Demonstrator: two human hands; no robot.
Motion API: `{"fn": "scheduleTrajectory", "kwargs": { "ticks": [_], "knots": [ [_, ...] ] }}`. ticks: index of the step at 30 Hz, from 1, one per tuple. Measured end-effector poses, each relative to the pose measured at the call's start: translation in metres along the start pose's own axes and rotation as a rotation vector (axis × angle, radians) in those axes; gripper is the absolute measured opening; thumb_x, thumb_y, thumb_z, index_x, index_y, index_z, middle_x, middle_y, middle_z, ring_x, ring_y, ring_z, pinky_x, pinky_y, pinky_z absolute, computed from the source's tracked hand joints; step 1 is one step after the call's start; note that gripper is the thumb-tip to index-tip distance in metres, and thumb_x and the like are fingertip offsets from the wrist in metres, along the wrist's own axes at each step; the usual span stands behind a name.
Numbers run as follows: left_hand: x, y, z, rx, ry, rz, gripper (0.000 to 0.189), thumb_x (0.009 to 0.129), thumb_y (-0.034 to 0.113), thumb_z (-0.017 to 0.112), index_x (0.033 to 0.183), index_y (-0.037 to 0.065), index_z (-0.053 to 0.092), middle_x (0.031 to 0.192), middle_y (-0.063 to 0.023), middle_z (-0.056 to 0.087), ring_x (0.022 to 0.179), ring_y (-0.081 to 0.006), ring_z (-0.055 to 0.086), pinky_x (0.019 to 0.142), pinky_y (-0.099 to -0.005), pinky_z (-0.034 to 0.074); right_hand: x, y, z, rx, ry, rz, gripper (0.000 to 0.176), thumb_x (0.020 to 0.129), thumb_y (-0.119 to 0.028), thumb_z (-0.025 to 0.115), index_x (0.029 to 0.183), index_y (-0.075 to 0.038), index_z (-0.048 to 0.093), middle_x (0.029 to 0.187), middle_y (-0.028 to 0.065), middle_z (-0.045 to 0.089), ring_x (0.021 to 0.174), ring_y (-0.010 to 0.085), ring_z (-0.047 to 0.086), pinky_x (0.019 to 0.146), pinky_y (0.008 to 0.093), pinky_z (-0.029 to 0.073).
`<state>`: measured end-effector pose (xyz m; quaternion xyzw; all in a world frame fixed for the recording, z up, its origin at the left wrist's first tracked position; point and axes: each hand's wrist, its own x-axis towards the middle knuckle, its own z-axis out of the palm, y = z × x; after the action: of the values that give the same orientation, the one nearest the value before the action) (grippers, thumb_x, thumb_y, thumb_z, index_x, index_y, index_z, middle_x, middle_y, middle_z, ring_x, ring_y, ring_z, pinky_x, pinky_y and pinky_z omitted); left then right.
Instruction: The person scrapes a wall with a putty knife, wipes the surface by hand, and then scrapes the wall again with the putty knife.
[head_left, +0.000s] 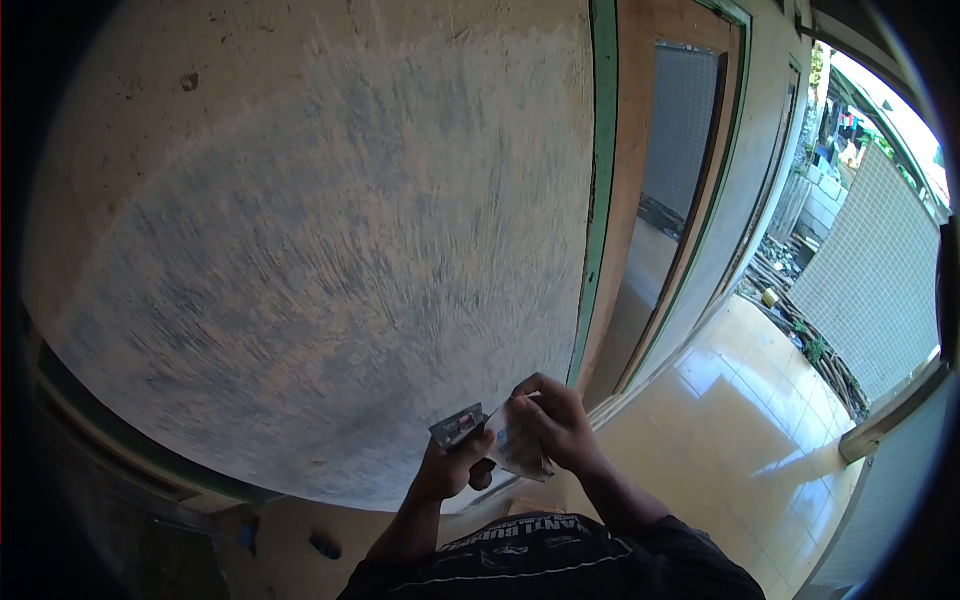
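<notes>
My left hand (452, 468) is closed around a small flat dark pack (457, 426) with a printed face, which resembles a cigarette pack. My right hand (562, 428) pinches the upper edge of a pale, shiny packet (516, 442), thin and slightly crumpled, that hangs between the two hands. The left fingertips touch this packet's near side. Both hands are low in front of my dark printed shirt (530, 545). Behind them rises a wall (340, 240) with streaky whitish-grey patches over a tan surface.
A green door frame (603, 160) and a wooden door frame (630, 180) stand right of the wall. Glossy floor tiles (740, 430) stretch right towards a mesh screen (865, 270) and a wooden post (890, 415). Dark footwear (325, 545) lies on the floor at lower left.
</notes>
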<state>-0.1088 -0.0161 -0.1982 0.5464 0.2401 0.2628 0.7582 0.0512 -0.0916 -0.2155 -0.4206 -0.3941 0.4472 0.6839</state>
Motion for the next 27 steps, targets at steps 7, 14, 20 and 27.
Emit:
{"fn": "scheduleTrajectory", "kwargs": {
  "ticks": [7, 14, 20, 27],
  "knots": [
    [0.017, -0.02, -0.007, 0.358, 0.201, 0.347, 0.006, 0.087, 0.008, 0.053, 0.083, 0.003, 0.054, 0.062, 0.0011, 0.051, 0.051, -0.0062, 0.047, 0.043, -0.0239, 0.036, -0.017, 0.006, 0.028, -0.766, -0.088, -0.691, 0.046, 0.077, 0.0, 0.068, 0.118, -0.002, 0.048, 0.137, 0.0197, 0.041, 0.126, 0.0317, 0.044, 0.102, 0.0456, 0.037],
    [0.011, 0.003, -0.003, -0.021, 0.204, 0.08, 0.019, 0.084, 0.009, 0.051, 0.097, 0.0, 0.06, 0.076, -0.0009, 0.058, 0.054, -0.0049, 0.049, 0.044, -0.0205, 0.036, -0.01, 0.024, 0.028, -0.696, -0.171, -0.537, 0.081, 0.073, -0.01, 0.075, 0.14, 0.0, 0.029, 0.143, 0.0187, 0.035, 0.133, 0.0323, 0.032, 0.107, 0.0411, 0.033],
    [0.011, 0.016, -0.008, -0.024, 0.042, -0.084, 0.012, 0.087, 0.011, 0.056, 0.095, 0.001, 0.057, 0.068, -0.0003, 0.053, 0.048, -0.0051, 0.044, 0.04, -0.021, 0.031, -0.002, 0.044, 0.018, -0.61, -0.049, -0.594, 0.061, 0.075, 0.002, 0.069, 0.131, 0.001, 0.045, 0.136, 0.0202, 0.044, 0.127, 0.0321, 0.041, 0.1, 0.0363, 0.042],
    [0.011, 0.02, -0.038, -0.119, -0.155, 0.239, 0.032, 0.084, 0.031, 0.067, 0.093, 0.003, 0.056, 0.058, -0.0037, 0.05, 0.042, -0.0086, 0.042, 0.034, -0.0244, 0.028, 0.024, 0.017, 0.008, -0.7, 0.103, -0.667, 0.057, 0.073, 0.011, 0.064, 0.127, -0.005, 0.052, 0.131, 0.0165, 0.05, 0.123, 0.0298, 0.045, 0.098, 0.0357, 0.044]
  ]
}}
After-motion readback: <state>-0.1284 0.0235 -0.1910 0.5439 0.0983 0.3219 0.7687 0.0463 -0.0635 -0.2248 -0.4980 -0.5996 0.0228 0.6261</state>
